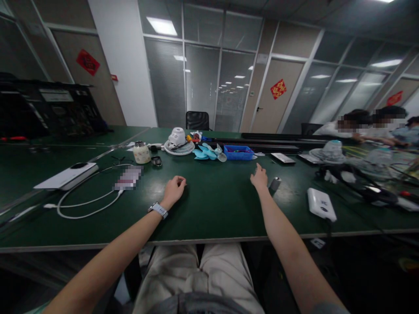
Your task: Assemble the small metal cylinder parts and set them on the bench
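My left hand (174, 190) rests over the green table, wearing a wristwatch (159, 209). Its fingers are curled in towards the thumb, and I cannot make out whether anything lies inside them. Further right, my right hand (259, 176) reaches forward with its fingers apart and nothing visible in them. Just beside it on the right is a small grey cylinder (276, 184); whether they touch I cannot tell. Beyond my hands sit a blue tray (238, 153) with small items in it, light-blue fan blades (207, 152) and a white fan head with its grille (178, 141).
On the left are a patterned jar (142, 153), a white flat box (67, 175), a phone (128, 178) and a looped white cable (77, 216). A white device (321, 204) and tangled black cables lie right. Other people sit at the far right.
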### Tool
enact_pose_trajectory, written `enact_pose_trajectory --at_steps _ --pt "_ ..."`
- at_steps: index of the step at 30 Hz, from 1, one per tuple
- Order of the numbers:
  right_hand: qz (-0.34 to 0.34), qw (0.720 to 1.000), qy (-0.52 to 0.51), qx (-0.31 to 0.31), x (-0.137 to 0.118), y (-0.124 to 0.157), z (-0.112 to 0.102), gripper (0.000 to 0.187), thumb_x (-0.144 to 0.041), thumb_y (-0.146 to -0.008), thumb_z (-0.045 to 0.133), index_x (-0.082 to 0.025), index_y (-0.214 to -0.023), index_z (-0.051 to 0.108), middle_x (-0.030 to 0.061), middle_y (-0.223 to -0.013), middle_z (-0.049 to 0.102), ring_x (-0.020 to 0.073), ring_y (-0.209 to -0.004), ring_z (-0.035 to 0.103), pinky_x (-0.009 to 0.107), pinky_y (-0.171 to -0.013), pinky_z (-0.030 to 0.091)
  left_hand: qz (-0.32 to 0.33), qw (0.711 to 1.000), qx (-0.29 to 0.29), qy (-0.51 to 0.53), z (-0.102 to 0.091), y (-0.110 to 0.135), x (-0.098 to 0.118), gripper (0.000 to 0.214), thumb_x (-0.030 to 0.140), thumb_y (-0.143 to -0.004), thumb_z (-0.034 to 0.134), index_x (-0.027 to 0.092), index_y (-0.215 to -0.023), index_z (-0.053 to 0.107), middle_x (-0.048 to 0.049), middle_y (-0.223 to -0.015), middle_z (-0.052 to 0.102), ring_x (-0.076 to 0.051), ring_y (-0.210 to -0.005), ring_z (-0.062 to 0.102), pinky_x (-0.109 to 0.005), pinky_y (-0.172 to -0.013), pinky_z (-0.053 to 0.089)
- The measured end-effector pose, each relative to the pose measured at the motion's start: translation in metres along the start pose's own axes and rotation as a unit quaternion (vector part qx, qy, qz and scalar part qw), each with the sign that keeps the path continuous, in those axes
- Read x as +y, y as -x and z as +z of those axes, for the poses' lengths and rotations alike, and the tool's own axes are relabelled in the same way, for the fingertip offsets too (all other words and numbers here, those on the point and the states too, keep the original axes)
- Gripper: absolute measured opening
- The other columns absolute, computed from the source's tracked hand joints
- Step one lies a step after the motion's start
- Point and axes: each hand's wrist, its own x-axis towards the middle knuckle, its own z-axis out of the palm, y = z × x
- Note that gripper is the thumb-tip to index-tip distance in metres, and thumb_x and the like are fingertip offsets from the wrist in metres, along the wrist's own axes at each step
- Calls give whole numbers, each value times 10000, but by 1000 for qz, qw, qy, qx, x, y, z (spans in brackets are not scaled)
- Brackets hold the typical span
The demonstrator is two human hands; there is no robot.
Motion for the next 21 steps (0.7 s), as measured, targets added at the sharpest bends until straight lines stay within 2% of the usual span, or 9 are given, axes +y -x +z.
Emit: enact_pose_trajectory --at_steps 4,8,10,13,17,21 --pt "-2 999 -44 16 -3 3 1 655 -202 -836 560 -164 -1437 303 184 -1213 543 292 -1081 583 397 -920 436 15 1000 -2 4 1 0 0 228 369 -866 487 199 -960 606 -68 -887 731 -229 -885 662 -330 -759 477" --pt "-84 990 -109 -24 -35 25 8 740 -260 -784 656 -205 -1435 309 122 -1186 591 265 -1070 588 409 -953 430 72 997 0 3 1 4 3 248 390 -851 523 198 -978 613 -76 -960 709 -230 -943 633 -346 -806 476" --pt "-147 974 -161 -62 -60 45 14 784 -292 -763 685 -243 -1442 298 81 -1152 611 238 -1019 609 408 -943 445 120 993 3 15 -1 8 10 267 413 -851 532 205 -998 611 -68 -983 702 -228 -985 614 -355 -841 471" --pt "-236 934 -241 -117 -98 83 23 830 -331 -746 709 -288 -1453 278 53 -1131 617 208 -935 629 398 -903 473 180 983 6 41 -3 17 23 296 425 -843 558 211 -1045 593 -64 -1050 691 -228 -1065 584 -369 -897 460" --pt "-313 883 -303 -175 -132 124 29 829 -321 -755 702 -323 -1458 263 39 -1152 614 189 -889 635 365 -847 498 202 976 8 80 -2 27 37 351 388 -827 604 210 -1125 552 -75 -1099 684 -227 -1117 582 -398 -987 420" --pt "-329 876 -303 -181 -143 139 30 799 -314 -775 672 -332 -1457 257 39 -1185 609 203 -910 636 362 -834 504 211 970 14 121 6 27 41 265 340 -842 589 205 -1069 563 -69 -1060 694 -198 -1041 635 -356 -956 451"
